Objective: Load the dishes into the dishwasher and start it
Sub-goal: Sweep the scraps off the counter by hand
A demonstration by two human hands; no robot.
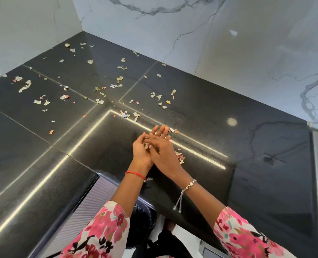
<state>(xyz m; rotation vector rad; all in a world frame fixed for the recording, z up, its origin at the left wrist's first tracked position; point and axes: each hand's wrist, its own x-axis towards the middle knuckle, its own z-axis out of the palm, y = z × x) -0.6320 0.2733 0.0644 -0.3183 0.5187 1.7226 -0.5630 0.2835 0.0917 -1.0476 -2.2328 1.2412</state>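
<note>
Dishes, dishwasher: neither in view, so the task's own things are somewhere off frame and loading looks not yet begun. What shows is counter clean-up.

Marble wall (pixel 247 43) behind and to the left, forming a corner. No risk there.

Black countertop (pixel 210 108), glossy, tiled in slabs with a raised front section. Scattered scraps (pixel 119 79), pale paper-like or peel-like bits, lie all over it, many deep in the corner. Risk: the far ones get missed, or a long reach sweeps them into the joints between slabs.

Floral sleeves (pixel 102 229), loose at the forearm. Risk: a sleeve could drag over the counter on a reach and push scraps off the front edge.

Left hand (pixel 142 152) is palm up and loosely cupped with fingers spread, carrying gathered scraps (pixel 146 144). Right hand (pixel 164 155) lies across it, fingers fairly straight, pressing onto the scraps, no clear pinch. Risk: the cup is shallow and the bits are light, so they probably spill when the hands part or move. The hands are near the front edge, so anything dropped likely lands on the floor.

Small heap (pixel 180 156) just beside the right hand, easily knocked apart by the wrist.

Beaded bracelet (pixel 189 185) on the right wrist has dangling cords, which could snag or drag bits. Red thread (pixel 135 174) on the left wrist sits snug, low risk.
</note>
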